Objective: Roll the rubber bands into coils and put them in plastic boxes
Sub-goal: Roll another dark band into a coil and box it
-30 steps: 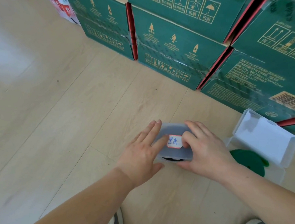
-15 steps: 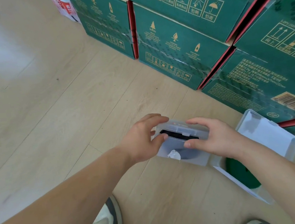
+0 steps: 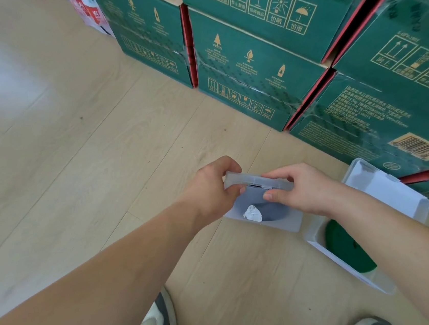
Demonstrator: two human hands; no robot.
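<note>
Head view: left hand (image 3: 210,192), right hand (image 3: 306,192) fingers grip plastic box (image 3: 291,221); open box (image 3: 388,192), green coil (image 3: 347,250) beside; cartons (image 3: 250,64) behind.

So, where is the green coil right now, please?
The green coil lies lower right in the head view, inside the open plastic box, beside the green cartons.

Frosted translucent plastic box (image 3: 281,222); matt pale wood-grain floor (image 3: 73,151); glossy film-wrapped green cardboard cartons (image 3: 251,72).
</note>
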